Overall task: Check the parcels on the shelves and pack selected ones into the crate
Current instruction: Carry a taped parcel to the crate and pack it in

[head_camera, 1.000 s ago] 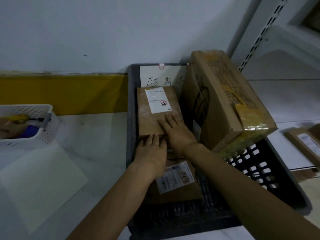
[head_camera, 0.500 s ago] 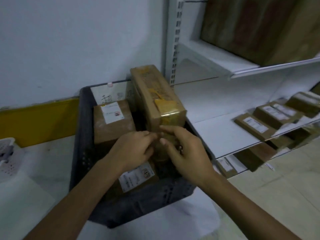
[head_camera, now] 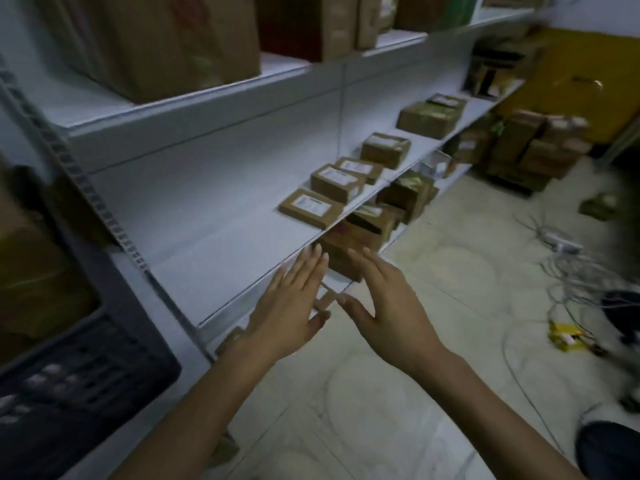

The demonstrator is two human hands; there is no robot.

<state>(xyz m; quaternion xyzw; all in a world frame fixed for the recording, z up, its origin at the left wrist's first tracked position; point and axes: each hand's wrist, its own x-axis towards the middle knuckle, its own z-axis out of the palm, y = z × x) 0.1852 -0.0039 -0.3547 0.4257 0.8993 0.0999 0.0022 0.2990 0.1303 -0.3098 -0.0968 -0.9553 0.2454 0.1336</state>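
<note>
My left hand (head_camera: 289,306) and my right hand (head_camera: 384,306) are stretched out side by side in front of the white shelf (head_camera: 221,251), fingers straight, holding nothing. Both hover near the shelf's front edge, apart from the parcels. Several brown labelled parcels lie along that shelf, the nearest a flat parcel (head_camera: 310,206), with a small box (head_camera: 336,183) behind it. More parcels (head_camera: 360,233) sit on the lower shelf just beyond my fingertips. The dark plastic crate (head_camera: 79,382) fills the bottom left, with a brown box (head_camera: 31,271) inside it.
Large cartons (head_camera: 166,39) stand on the upper shelf. A stack of boxes (head_camera: 533,150) sits on the floor at the far right. White cables (head_camera: 571,268) and a yellow item (head_camera: 568,336) lie on the pale tiled floor, beside a dark shape (head_camera: 623,310).
The view has swung right from the crate to the shelves. Both hands left the parcels in the crate and now reach out with straight fingers toward the shelf edge.
</note>
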